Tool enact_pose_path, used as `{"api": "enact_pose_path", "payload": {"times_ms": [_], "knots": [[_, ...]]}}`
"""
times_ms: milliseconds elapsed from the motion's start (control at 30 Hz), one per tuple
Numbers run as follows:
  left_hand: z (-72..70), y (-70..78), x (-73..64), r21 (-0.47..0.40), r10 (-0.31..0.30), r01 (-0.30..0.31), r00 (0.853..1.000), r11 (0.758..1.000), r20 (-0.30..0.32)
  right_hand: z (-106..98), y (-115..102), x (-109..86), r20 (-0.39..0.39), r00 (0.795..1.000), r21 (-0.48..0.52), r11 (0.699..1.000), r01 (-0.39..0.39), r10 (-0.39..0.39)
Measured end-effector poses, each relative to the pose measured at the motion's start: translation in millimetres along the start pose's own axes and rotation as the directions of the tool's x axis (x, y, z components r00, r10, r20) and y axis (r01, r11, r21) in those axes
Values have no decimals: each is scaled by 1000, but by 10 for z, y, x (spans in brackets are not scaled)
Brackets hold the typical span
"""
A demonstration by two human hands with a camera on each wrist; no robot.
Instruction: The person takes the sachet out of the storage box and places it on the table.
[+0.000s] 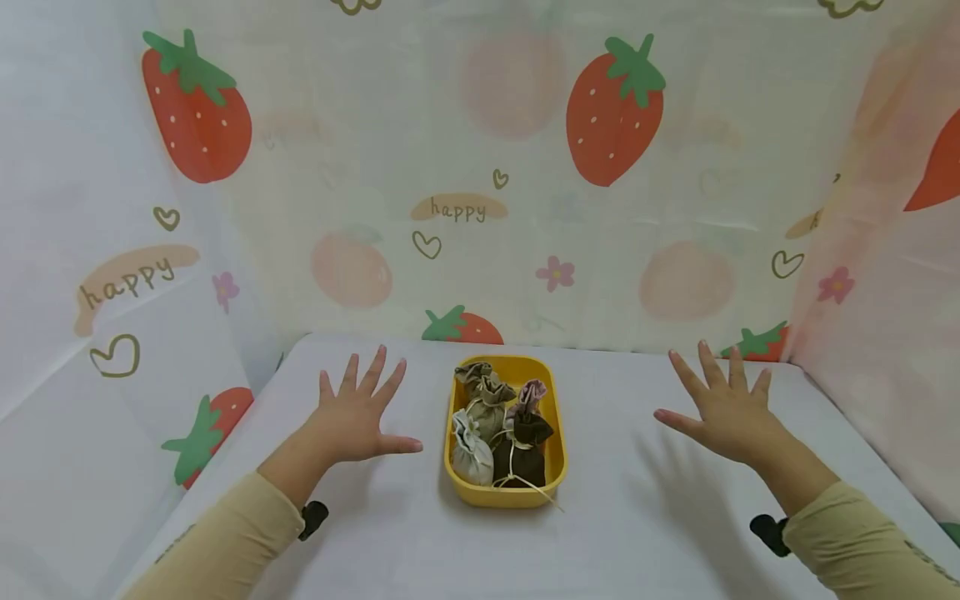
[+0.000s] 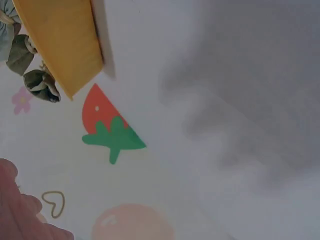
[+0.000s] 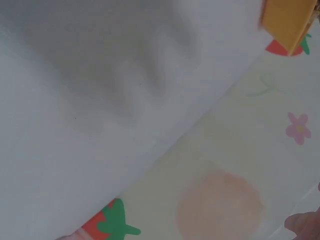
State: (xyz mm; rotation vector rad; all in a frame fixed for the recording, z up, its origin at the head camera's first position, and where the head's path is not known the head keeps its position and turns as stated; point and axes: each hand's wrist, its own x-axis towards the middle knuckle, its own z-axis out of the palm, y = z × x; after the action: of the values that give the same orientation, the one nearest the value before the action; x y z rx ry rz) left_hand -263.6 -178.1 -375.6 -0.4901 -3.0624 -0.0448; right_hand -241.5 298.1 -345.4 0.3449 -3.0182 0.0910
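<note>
Pouches in tray, both hands spread

1. Position of parts. The yellow tray (image 1: pixel 507 498) is standing on the white table (image 1: pixel 622 525), between my two hands. Inside it, small cloth pouches are leaning together: a pale grey pouch (image 1: pixel 472 457) at the front left, a dark brown pouch (image 1: pixel 519 465) at the front right, a khaki pouch (image 1: pixel 486 418) behind them, a mauve pouch (image 1: pixel 532 393) beside that, and an olive pouch (image 1: pixel 474 372) at the back left. A cord end (image 1: pixel 553 500) is hanging over the front rim (check it for snagging).

2. State of hands. My left hand (image 1: pixel 356 423) is hovering to the left of the tray, fingers spread, thumb pointing towards the near wall. My right hand (image 1: pixel 727 421) is hovering farther off on the other side, also spread. Neither is gripping or touching a pouch.

3. Progress. Every pouch I am seeing is sitting inside the tray, so the gathering is looking complete. Handling is appearing paused, at either a start or a finish; the layout is not showing which. Any lifting out or rearranging is, in my judgement, remaining undone.
</note>
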Motion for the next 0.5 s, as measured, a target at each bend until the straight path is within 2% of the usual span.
{"api": "enact_pose_path", "payload": {"times_ms": [267, 500], "knots": [[132, 130, 53, -18, 36, -35, 999, 999, 17, 22, 0, -1, 0, 1000, 2, 1000, 6, -6], [177, 252, 73, -11, 66, -66, 997, 998, 37, 56, -7, 8, -1, 1000, 0, 1000, 4, -4]]}}
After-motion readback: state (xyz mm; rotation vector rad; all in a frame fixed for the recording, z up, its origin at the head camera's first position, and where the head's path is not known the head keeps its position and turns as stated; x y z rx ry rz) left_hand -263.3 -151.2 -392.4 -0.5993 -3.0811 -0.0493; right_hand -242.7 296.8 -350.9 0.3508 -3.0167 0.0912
